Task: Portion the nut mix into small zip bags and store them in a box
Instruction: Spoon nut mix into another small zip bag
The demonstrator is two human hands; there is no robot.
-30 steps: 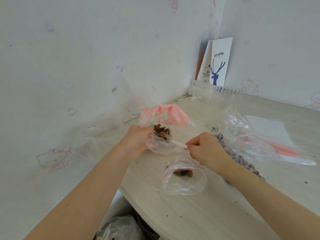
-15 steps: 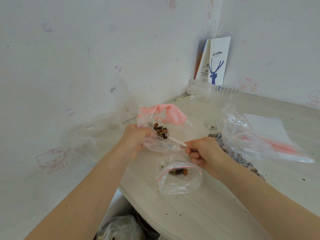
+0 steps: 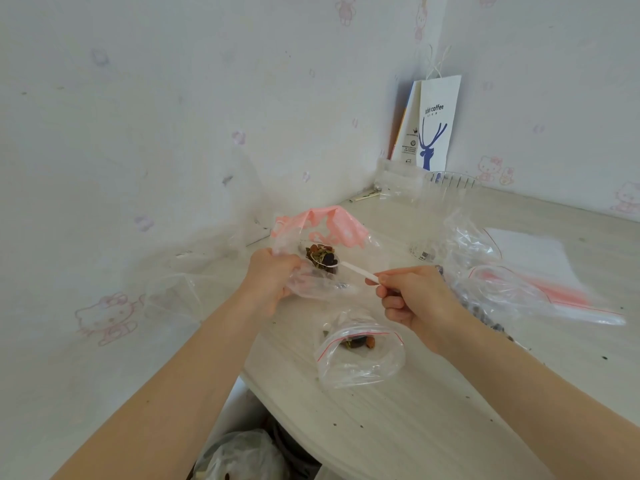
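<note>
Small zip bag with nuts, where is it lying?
Head view, centre: the small zip bag lies on the table, just below the right hand holding the spoon, nearer the person.

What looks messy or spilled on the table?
Little dark crumbs are scattered over the table, some beside the small zip bag and some near the front edge. They look like bits dropped from the nut mix. Nothing else seems spilled or broken.

Bare left hand (image 3: 272, 277), bare right hand (image 3: 420, 301)
</note>
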